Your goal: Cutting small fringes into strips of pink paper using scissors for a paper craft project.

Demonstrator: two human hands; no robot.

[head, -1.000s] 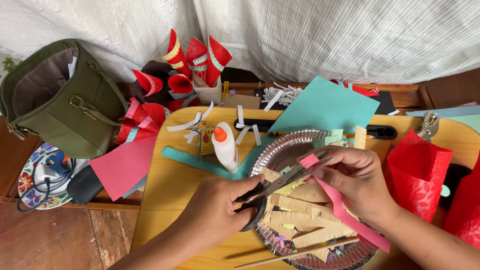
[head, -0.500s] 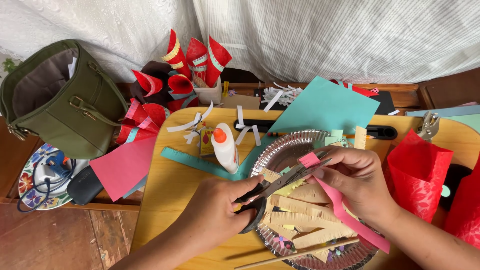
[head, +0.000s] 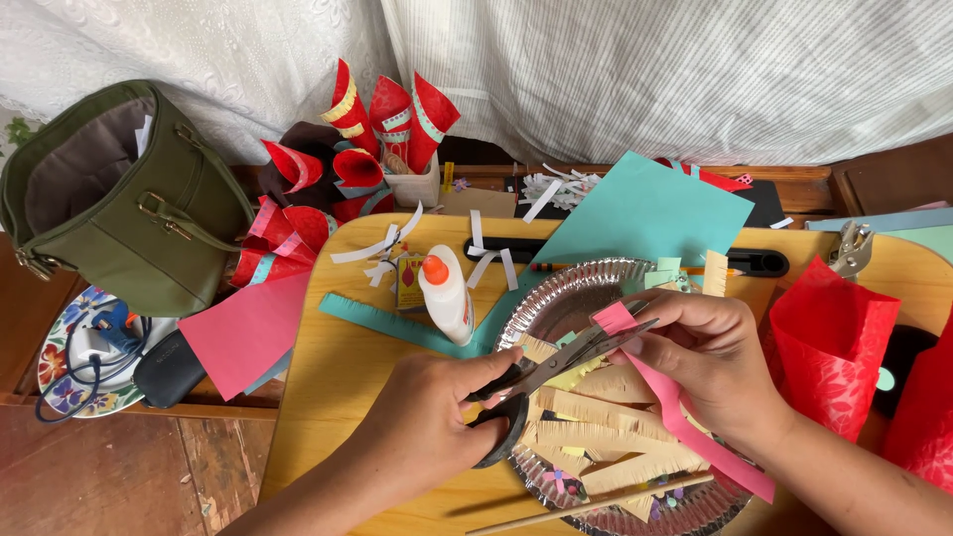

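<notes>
Above the silver paper plate (head: 556,308), black-handled scissors (head: 541,382) are gripped in the left hand (head: 437,427), blades apparently closing on a pink paper strip (head: 685,412) pinched in the right hand (head: 715,357). Fringing seems underway; steady strip tension is called for.

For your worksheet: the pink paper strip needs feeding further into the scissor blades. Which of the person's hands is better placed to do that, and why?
The right hand. It pinches the pink strip at its top end, right by the blade tips over the silver plate. The left hand is threaded through the handles of the scissors, so it probably should not let go.
</notes>
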